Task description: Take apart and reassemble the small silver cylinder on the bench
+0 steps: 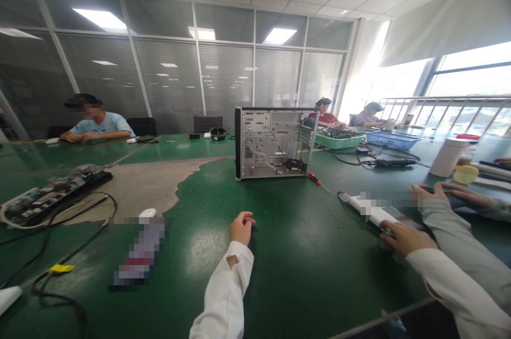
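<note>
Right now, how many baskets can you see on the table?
2. The green basket is just right of the computer case, and the blue basket is further right. More could be hidden behind the case.

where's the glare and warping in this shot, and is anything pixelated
All in the head view: the window is washed out by daylight; pale glare sits on the green tabletop, left of the left hand; lights reflect in the glass partition, whose posts slant near the left edge; coarse pixel blocks hide a long object in the left foreground.
</note>
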A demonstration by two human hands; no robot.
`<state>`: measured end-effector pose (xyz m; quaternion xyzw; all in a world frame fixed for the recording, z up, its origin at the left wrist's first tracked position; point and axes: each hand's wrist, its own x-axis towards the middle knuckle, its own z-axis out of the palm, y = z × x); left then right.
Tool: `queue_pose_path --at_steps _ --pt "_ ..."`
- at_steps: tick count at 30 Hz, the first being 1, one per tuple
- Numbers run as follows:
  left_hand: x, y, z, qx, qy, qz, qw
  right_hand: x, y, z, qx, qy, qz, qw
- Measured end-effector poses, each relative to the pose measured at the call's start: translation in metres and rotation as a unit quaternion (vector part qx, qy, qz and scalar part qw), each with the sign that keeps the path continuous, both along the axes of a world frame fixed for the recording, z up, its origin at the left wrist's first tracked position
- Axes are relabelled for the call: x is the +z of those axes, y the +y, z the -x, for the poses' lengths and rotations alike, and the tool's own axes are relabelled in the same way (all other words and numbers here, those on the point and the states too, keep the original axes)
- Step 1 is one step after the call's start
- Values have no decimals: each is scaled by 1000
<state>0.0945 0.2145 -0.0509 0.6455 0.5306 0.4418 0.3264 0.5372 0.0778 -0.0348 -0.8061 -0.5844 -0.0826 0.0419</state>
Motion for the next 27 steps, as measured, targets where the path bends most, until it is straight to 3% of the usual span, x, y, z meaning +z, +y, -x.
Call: queue_pose_path --at_steps 3,7,10,15,21,27 --pt "-1 1 -1 2 0 -2 1000 5 6 0 12 8 30 999" --pt "-1 1 -2 0 7 -1 1000 22 10 24 46 -42 -12 998" --pt "-1 1 -2 -4 9 1 1000 42 16 65 83 -58 -69 992" --pt "-1 1 -2 -2 14 -1 1000 67 38 161 236 28 -117 964" --pt "-3 1 -2 -11 15 0 1000 66 74 260 335 43 -74 938" --pt "-2 0 -3 -27 38 -13 999 52 105 305 350 14 -68 934"
